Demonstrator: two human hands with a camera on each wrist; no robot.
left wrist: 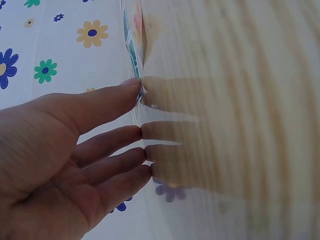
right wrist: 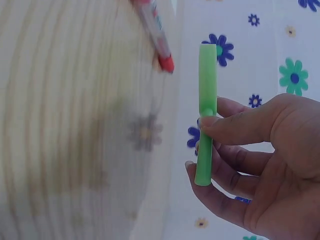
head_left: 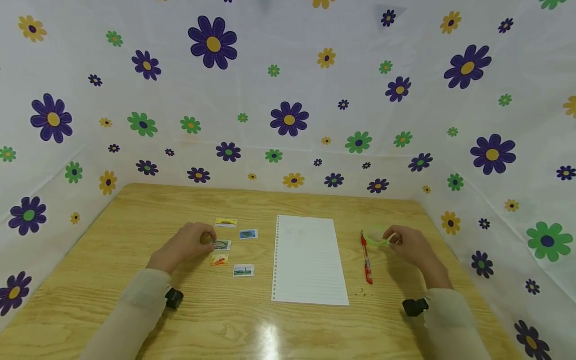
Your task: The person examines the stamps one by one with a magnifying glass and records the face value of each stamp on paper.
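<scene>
In the head view my left hand (head_left: 192, 241) is at the left edge of a small picture stamp (head_left: 222, 245), pinching it with thumb and index finger and covering part of it. The left wrist view shows the fingertips (left wrist: 145, 154) down at the tabletop, the stamp's thin edge (left wrist: 140, 96) by the thumb. At the right, my right hand (head_left: 407, 242) grips a light-green magnifying glass (head_left: 377, 243), its round rim held over the table. From the right wrist the rim (right wrist: 207, 82) appears edge-on. A red pen (head_left: 366, 260) lies just left of that hand.
A lined white sheet (head_left: 310, 260) with punched holes lies mid-table. Other stamps surround the left hand: a yellow one (head_left: 226, 223), a blue one (head_left: 249, 234), an orange one (head_left: 219, 260) and a landscape one (head_left: 244, 270). Dark crumbs (head_left: 362, 290) lie below the pen. Flowered cloth walls (head_left: 288, 90) enclose the table.
</scene>
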